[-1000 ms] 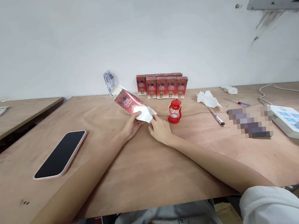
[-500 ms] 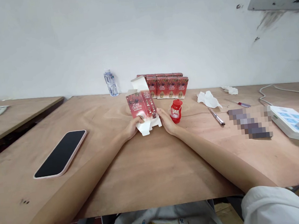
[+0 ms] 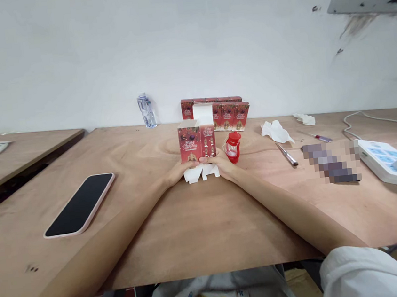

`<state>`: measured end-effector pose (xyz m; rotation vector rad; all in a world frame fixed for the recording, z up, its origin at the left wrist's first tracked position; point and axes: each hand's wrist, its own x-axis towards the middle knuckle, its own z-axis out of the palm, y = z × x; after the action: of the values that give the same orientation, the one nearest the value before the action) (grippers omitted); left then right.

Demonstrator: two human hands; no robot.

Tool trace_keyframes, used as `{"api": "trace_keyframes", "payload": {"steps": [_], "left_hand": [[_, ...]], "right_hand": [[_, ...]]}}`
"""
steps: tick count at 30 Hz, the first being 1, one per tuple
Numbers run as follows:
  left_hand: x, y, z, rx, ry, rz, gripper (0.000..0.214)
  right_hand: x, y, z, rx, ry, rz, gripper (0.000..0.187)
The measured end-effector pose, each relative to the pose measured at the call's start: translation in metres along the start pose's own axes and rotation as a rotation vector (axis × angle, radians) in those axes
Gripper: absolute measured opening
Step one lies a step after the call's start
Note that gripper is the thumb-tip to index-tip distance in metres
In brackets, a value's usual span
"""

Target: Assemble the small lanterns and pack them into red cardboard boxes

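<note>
A red printed cardboard box (image 3: 191, 143) stands upright between my hands, with white flaps sticking out at its top and bottom. My left hand (image 3: 178, 172) is closed on its lower left side. Around the lower right side, my right hand (image 3: 221, 161) grips it, the thumb lying across the printed front. The bottom flaps (image 3: 201, 172) splay toward me below my fingers. Just right of my right hand, a small red lantern (image 3: 233, 147) with a clear globe and wire handle stands on the table.
Behind the box are rows of similar red boxes (image 3: 234, 115) by the wall, with a water bottle (image 3: 146, 110) to their left. A phone (image 3: 80, 205) lies left. To the right are crumpled tissue (image 3: 276, 132), two screwdrivers (image 3: 287, 154), a blurred dark object and a power strip (image 3: 394, 161).
The box has turned from tilted to upright and squared up, its faces opening out. Both hands have shifted slightly lower around its bottom end. The lantern stays where it was.
</note>
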<state>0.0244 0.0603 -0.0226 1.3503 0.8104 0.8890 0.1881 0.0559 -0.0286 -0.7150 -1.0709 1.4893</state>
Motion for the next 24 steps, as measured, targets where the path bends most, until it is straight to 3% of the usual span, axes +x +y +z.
{"api": "trace_keyframes", "payload": {"steps": [12, 17, 20, 24], "left_hand": [[0.003, 0.001, -0.004, -0.333, -0.171, 0.020, 0.044], [0.010, -0.001, -0.008, -0.499, -0.216, -0.002, 0.062], [0.016, -0.007, -0.011, -0.500, -0.195, -0.030, 0.070], [0.017, -0.014, -0.011, -0.482, -0.099, 0.026, 0.056]], "right_hand": [[0.001, 0.004, 0.004, 0.082, -0.034, -0.016, 0.044], [0.006, 0.009, 0.006, 0.100, 0.000, -0.019, 0.041], [0.007, 0.010, 0.005, 0.044, -0.009, -0.011, 0.041], [0.007, 0.010, 0.002, 0.010, -0.021, -0.014, 0.035]]}}
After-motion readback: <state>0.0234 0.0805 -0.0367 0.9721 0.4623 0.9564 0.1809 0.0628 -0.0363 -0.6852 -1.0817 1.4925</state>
